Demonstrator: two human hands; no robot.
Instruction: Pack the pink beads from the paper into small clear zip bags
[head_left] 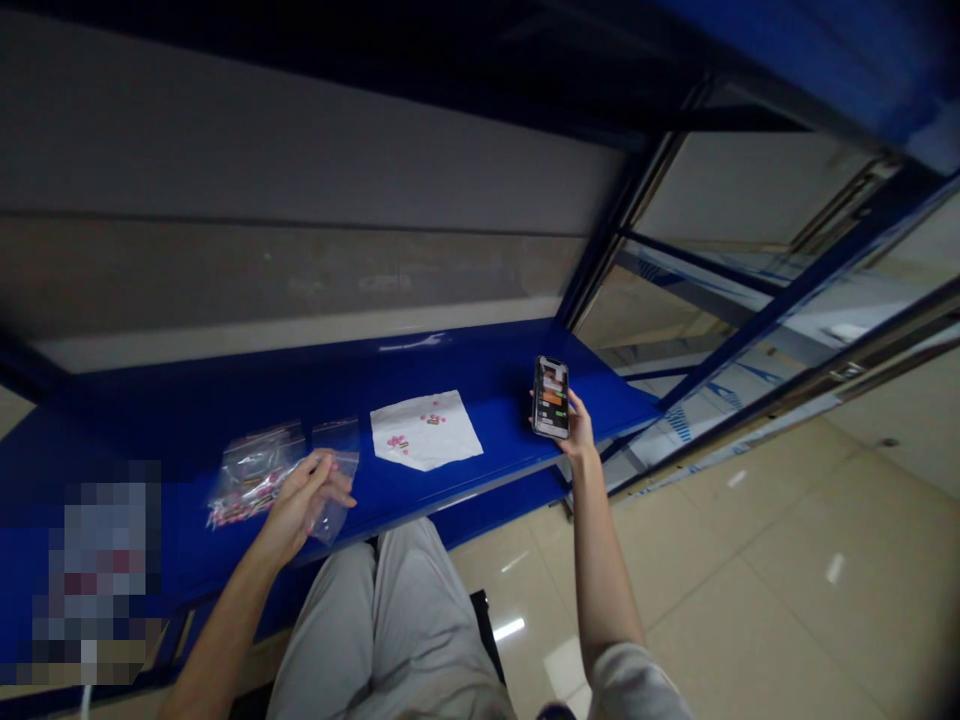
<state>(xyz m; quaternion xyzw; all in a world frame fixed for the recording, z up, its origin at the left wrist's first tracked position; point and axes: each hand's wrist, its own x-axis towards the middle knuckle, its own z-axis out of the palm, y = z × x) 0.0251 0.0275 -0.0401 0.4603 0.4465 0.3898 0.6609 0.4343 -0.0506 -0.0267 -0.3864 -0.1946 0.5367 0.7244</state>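
Note:
My right hand (579, 425) is wrapped round a smartphone (551, 398) with its screen lit, held above the right end of the blue shelf. On the left, my left hand (311, 492) has its fingers closed on a clear plastic bag (330, 515) near the shelf's front edge. Beside that hand lie clear zip bags (259, 465) with small pink and dark pieces inside. A white sheet of paper (442, 445) rests between my hands. On it sit two small groups of pink pills (397, 440) with a few darker capsules.
The blue metal shelf (495, 360) runs across in front of my knees, with uprights at its right end. Another shelving unit (750, 290) stands to the right over a tiled floor (787, 540). A blurred-out patch (97, 570) covers something at the far left, with a white cable below.

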